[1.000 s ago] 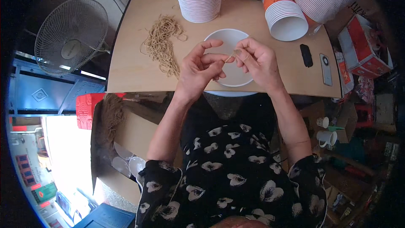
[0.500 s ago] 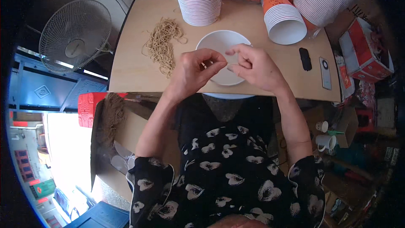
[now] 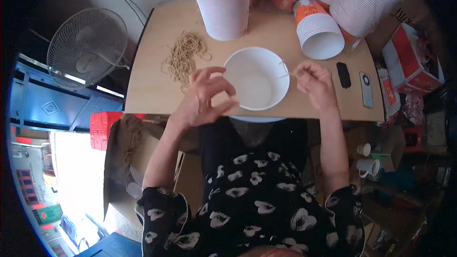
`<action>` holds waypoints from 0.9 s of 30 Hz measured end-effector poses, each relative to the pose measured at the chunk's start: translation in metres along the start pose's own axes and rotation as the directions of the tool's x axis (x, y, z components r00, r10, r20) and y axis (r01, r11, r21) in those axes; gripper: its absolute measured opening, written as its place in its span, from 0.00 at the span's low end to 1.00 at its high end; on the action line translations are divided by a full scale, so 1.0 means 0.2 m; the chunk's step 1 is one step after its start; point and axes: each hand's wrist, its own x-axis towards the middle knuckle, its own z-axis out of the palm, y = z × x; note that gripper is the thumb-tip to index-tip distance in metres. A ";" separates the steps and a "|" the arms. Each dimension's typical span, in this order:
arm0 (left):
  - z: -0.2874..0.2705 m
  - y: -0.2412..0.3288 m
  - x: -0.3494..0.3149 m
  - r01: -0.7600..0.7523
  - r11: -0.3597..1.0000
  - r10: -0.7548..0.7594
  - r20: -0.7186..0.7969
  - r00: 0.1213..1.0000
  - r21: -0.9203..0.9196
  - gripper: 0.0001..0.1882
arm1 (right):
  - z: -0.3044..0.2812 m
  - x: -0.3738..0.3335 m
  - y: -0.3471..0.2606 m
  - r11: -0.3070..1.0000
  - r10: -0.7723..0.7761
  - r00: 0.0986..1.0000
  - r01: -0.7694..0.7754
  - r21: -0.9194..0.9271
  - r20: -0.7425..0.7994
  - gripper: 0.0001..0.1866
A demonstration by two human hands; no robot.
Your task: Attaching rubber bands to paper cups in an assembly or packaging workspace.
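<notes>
An upright white paper bucket (image 3: 256,88) stands open at the table's front edge, between my hands. My right hand (image 3: 315,84) is just right of its rim, thumb and fingertips pinched on a thin tan cord (image 3: 284,64). That cord lies at the bucket's right wall; whether it passes through the wall is too small to tell. On the other side my left hand (image 3: 205,96) is raised beside the rim, fingers apart and holding nothing. A loose pile of tan cords (image 3: 186,56) lies on the table beyond my left hand.
A tall stack of white and orange buckets (image 3: 223,15) stands at the back, with more nested buckets (image 3: 321,35) lying at back right. A black object (image 3: 343,75) and a phone (image 3: 366,89) lie at the right. A fan (image 3: 87,47) stands left of the table (image 3: 152,78).
My hands were close together over the bucket and have moved apart. The left went left and spread its fingers; the right went right with the cord. The view has tilted slightly.
</notes>
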 end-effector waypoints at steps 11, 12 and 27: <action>-0.16 0.04 0.31 0.025 0.678 -0.027 0.009 1.000 -0.734 0.11 | -0.05 0.22 -0.40 0.966 -0.259 0.965 0.259 0.011 0.045 0.07; -0.21 0.06 0.42 0.087 0.524 -0.133 0.019 0.991 -0.847 0.10 | -0.10 0.28 -0.49 0.964 -0.263 0.963 0.261 0.052 0.062 0.08; -0.78 -0.57 1.45 -0.237 -0.204 -0.339 -0.158 0.927 -0.950 0.13 | 0.40 1.18 -1.21 0.121 -0.734 0.516 0.738 -0.663 0.441 0.50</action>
